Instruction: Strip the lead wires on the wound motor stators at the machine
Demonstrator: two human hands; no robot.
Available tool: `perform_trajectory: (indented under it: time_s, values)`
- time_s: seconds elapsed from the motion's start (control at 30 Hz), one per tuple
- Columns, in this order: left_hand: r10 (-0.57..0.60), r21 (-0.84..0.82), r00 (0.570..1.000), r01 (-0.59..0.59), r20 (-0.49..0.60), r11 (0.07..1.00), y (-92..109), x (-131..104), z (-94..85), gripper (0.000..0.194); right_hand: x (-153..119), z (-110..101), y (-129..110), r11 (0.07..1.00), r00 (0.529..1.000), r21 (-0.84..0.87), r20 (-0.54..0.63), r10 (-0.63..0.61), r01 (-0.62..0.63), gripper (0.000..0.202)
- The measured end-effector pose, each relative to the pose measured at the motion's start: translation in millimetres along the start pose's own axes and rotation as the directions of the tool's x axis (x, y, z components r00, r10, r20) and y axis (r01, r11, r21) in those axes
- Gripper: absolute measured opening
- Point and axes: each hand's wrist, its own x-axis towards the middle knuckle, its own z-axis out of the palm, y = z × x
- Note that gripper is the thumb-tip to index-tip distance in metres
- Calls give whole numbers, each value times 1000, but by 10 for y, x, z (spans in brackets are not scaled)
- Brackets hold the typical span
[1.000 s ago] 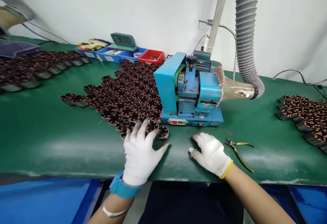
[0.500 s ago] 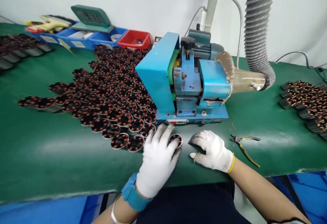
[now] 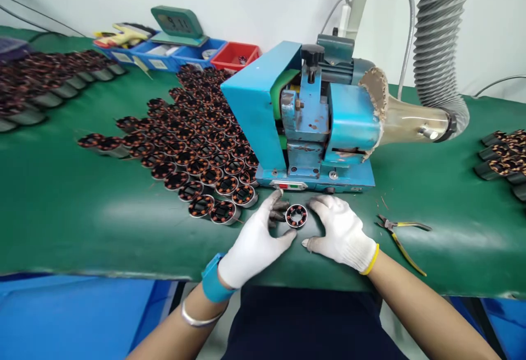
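Note:
One round metal part with copper windings (image 3: 296, 216) stands upright on the green table between my two white-gloved hands. My left hand (image 3: 263, 236) is at its left side, fingers apart and curved around it; whether the fingertips touch it cannot be made out. On its right, my right hand (image 3: 339, 231) rests with thumb and fingers apart, holding nothing. Many similar wound parts (image 3: 211, 176) stand packed together to the left. Just behind my hands is a blue machine (image 3: 308, 124) with a red and green switch on its base.
Yellow-handled cutters (image 3: 400, 234) lie right of my right hand. More wound parts stand at the far left (image 3: 53, 83) and far right (image 3: 509, 154). Blue bins (image 3: 158, 63), a red bin (image 3: 236, 56) and a green clock (image 3: 176, 22) line the back. A grey hose (image 3: 441, 36) hangs at right.
My left hand has shifted off the top of the single part to its left side, uncovering it. My right hand is now nearer that part. The camera view has turned slightly left.

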Motion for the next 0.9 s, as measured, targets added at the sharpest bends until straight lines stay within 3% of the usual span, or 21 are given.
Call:
perform_trajectory:
  time_s: [0.13, 0.27, 0.37, 0.43, 0.5, 0.57, 0.63, 0.67, 0.77, 0.9]
  values:
    - [-144, -380, 989, 118, -41, 917, 63, 79, 92, 69, 85, 140, -54, 997, 991, 56, -126, -40, 47, 64]
    - [-253, -687, 964, 127, -85, 715, 168, 186, 197, 54, 46, 187, -51, 982, 985, 180, -173, -23, 54, 46]
    - [-293, -848, 941, 13, -169, 530, 284, 240, 151, 47, -85, 96, -17, 960, 978, 270, -173, 121, -71, 49]
    - [-267, -867, 919, -133, -289, 480, 382, 246, 103, 44, -164, 10, -5, 931, 948, 339, -227, 222, -136, 49]
    - [-178, -837, 942, -155, -286, 525, 494, 227, 105, 51, -192, -66, -4, 904, 912, 412, -321, 257, -110, 46]
    - [-59, -768, 992, -47, -110, 639, 616, 202, 181, 64, -155, -118, -2, 893, 863, 449, -449, 231, -5, 46]
    - [29, -657, 998, 18, 60, 754, 741, 199, 301, 68, -75, -156, 11, 894, 792, 434, -582, 185, 110, 45]
    - [59, -613, 994, 6, 87, 790, 801, 213, 361, 64, -31, -174, 23, 897, 753, 416, -636, 168, 152, 44]
    - [139, -561, 989, -92, 41, 822, 962, 317, 482, 48, 78, -248, 61, 913, 676, 376, -715, 179, 156, 40]
    - [182, -565, 983, -159, -16, 810, 1098, 502, 507, 42, 155, -398, 48, 936, 676, 350, -681, 282, -38, 43]
